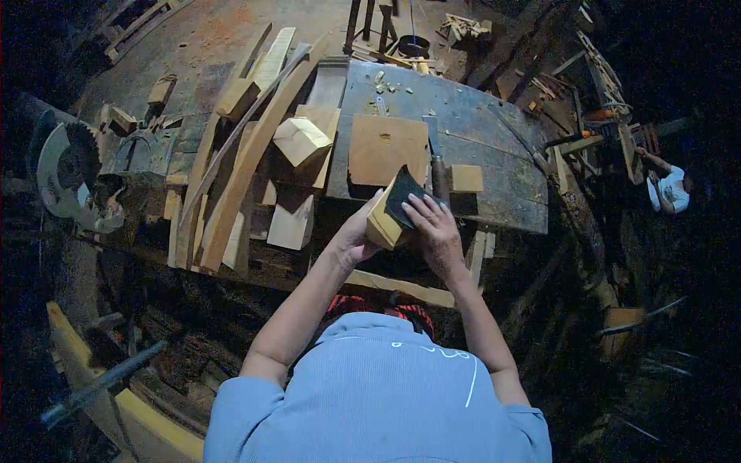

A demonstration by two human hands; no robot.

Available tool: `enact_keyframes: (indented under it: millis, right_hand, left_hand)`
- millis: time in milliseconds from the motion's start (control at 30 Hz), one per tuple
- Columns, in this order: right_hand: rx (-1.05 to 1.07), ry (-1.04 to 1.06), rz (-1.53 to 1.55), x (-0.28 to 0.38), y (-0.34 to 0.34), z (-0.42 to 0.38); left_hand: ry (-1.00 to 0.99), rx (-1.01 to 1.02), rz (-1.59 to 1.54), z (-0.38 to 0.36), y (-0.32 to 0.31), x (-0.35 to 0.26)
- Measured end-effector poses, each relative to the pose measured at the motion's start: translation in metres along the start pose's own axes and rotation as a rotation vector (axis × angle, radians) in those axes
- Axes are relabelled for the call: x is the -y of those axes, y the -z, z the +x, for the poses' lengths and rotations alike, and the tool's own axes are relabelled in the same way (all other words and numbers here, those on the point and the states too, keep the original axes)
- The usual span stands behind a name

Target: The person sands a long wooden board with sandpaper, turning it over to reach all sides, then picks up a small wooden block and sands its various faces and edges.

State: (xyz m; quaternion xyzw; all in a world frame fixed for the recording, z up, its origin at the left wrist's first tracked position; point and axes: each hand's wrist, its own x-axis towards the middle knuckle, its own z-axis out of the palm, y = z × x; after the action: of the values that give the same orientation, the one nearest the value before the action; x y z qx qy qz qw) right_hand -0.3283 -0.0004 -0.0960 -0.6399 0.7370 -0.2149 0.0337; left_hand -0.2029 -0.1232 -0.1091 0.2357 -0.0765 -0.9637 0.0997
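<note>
Above the bench's near edge, my left hand (357, 235) grips a pale wooden block (383, 225) from its left side. My right hand (436, 231) presses a dark sheet of sandpaper (404, 194) against the block's right face, fingers closed over the sheet. The palm side of each hand is hidden. Just beyond them stands a large square wood block (387, 147). A chisel (438, 174) with a dark handle lies to the right of that block, beside a small wood piece (466, 178).
The workbench (494, 147) carries long curved wood strips (258, 154) on the left and a faceted wood block (302, 140). A circular saw blade (77, 158) stands at far left. Another person (670, 187) is at the far right. Scrap wood (465, 29) lies beyond the bench.
</note>
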Motion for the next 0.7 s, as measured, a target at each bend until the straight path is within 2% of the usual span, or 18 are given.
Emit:
enact_keyframes:
  millis: [100,167,267,300,333,367,433,467,533,567,633,700]
  right_hand:
    - [-0.031,0.081,0.083,0.019,0.003,-0.004]
    - [-0.021,0.218,0.103,0.043,0.009,-0.004]
    - [-0.021,0.251,0.059,0.047,0.011,0.003]
    - [-0.057,0.183,0.068,0.037,0.008,0.008]
    - [-0.094,0.117,0.078,0.026,0.004,0.012]
    - [-0.117,0.076,-0.020,0.008,-0.006,0.013]
    - [-0.058,-0.122,0.087,-0.014,-0.009,0.014]
    - [-0.059,-0.116,0.088,-0.024,-0.009,0.010]
    - [-0.110,-0.272,0.365,-0.034,-0.006,0.004]
    - [-0.103,-0.269,0.367,-0.037,-0.004,-0.001]
    - [-0.117,-0.412,0.483,-0.030,0.011,-0.003]
    - [-0.135,-0.443,0.549,-0.034,0.011,-0.006]
  left_hand:
    - [-0.059,0.050,0.014,0.007,0.013,0.001]
    - [0.016,0.118,-0.040,-0.001,0.019,-0.002]
    - [-0.030,0.045,-0.018,0.001,0.024,0.005]
    - [-0.059,0.007,-0.007,0.001,0.025,0.006]
    - [-0.125,-0.006,0.278,-0.005,0.013,0.004]
    - [-0.126,-0.007,0.278,-0.006,0.006,0.003]
    - [-0.046,-0.003,0.218,-0.006,-0.004,-0.001]
    - [-0.021,-0.015,0.219,-0.006,-0.005,-0.002]
    - [-0.080,-0.022,0.202,-0.003,0.003,-0.003]
    - [-0.130,-0.027,0.183,0.001,0.011,-0.002]
    - [-0.083,-0.029,0.068,0.014,0.038,-0.004]
    - [0.033,-0.076,-0.026,0.019,0.054,-0.008]
